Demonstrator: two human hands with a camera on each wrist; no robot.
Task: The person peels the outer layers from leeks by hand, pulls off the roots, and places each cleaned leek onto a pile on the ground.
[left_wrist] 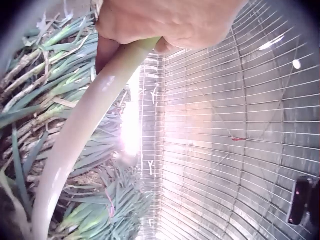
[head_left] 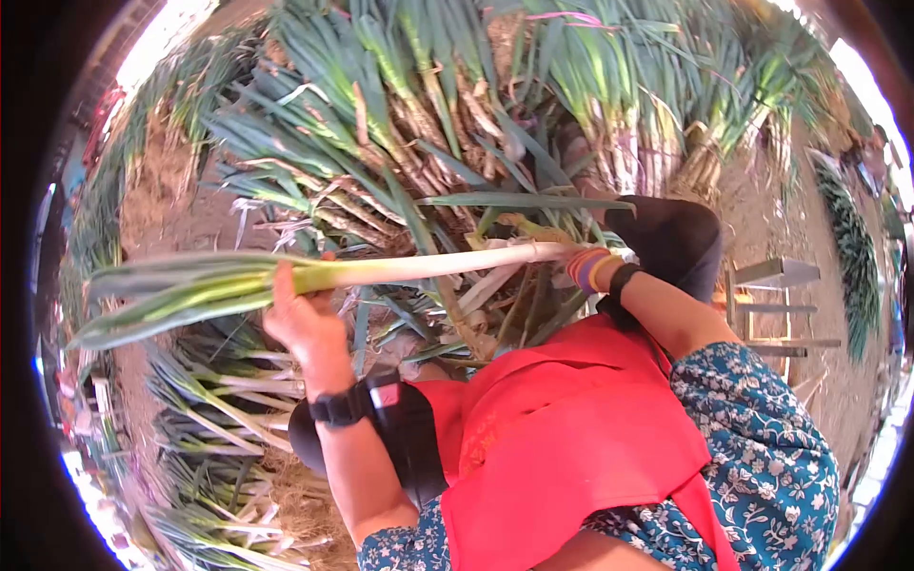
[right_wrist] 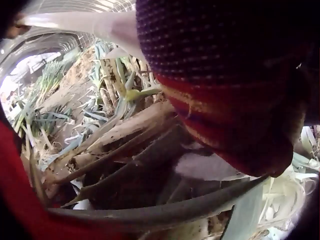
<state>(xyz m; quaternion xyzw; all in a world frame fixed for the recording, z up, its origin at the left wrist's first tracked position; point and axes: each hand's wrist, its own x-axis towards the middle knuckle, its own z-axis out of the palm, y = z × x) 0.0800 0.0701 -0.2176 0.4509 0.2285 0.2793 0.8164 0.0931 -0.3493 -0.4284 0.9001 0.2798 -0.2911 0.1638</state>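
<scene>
A long green onion [head_left: 419, 268] stretches nearly level across my lap, its green leaves to the left and its white stem to the right. My bare left hand [head_left: 307, 324] grips it where the leaves meet the stem. In the left wrist view, that hand [left_wrist: 170, 22] curls round the upper part of the pale stem [left_wrist: 75, 135]. At the white end is my right hand [head_left: 592, 267] in a striped knit glove, gripping the stem. The glove [right_wrist: 215, 90] fills much of the right wrist view and hides the stem's end. Peeled leaves [right_wrist: 130, 132] lie below it.
Piled green onions [head_left: 381, 124] lie ahead, and tied bundles [head_left: 633, 124] stand at the upper right. More green onions [head_left: 214, 514] cover the ground at lower left. A low stool [head_left: 773, 273] is on the right. Loose leaves [head_left: 486, 300] litter the ground before my red apron [head_left: 581, 428].
</scene>
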